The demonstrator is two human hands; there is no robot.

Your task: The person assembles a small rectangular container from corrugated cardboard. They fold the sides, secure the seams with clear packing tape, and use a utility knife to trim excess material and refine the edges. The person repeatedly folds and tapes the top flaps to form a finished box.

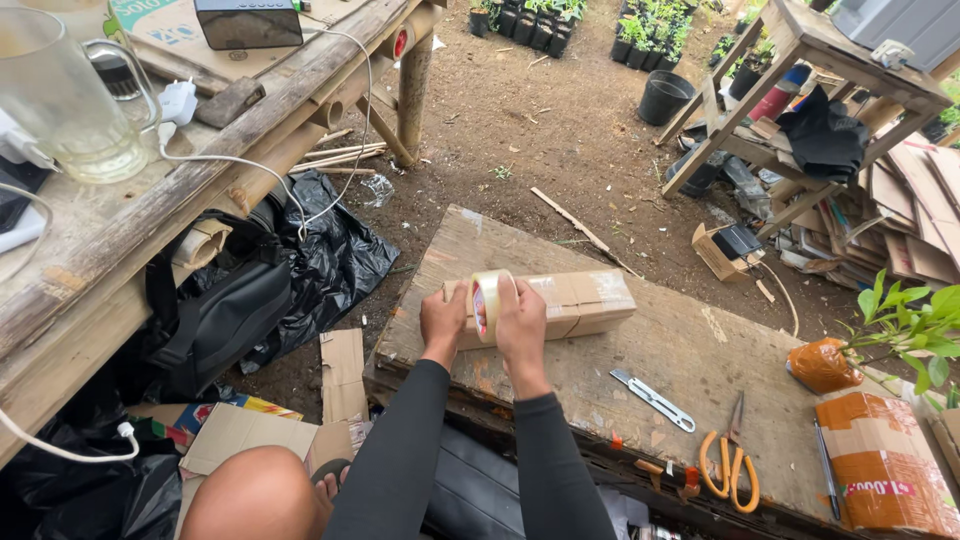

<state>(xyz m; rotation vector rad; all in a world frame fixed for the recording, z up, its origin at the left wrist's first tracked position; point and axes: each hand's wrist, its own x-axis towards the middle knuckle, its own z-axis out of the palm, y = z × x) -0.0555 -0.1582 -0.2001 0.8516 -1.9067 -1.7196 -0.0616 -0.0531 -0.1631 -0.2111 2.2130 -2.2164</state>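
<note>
A: Centre of the picture: a roll of clear packing tape (490,303), stood on edge on top of a long brown cardboard box (570,303) already banded with tape.

B: Both hands on it?

A: Both. The left hand (443,322) cups the roll from its left side, fingers curled against the box's near end; the right hand (521,318) wraps over the roll from the right, closed around it. Black sleeves run back toward the camera.

B: And where is the box?

A: It lies flat on a worn wooden board serving as a desk (690,345), toward its left half. To the right of the hands, apart from them, lies a grey metal utility knife (653,400), then orange-handled scissors (729,459) near the front edge, and a dark pen (826,469).

B: Further out?

A: At the far right, a taped brown cardboard parcel (885,463) and a small green plant with its root ball wrapped in orange plastic (826,365). Up left, a rough plank bench holds a clear glass mug (62,95) and a white cable (250,160). Beneath it, a black bag (225,310) on bare soil.
</note>
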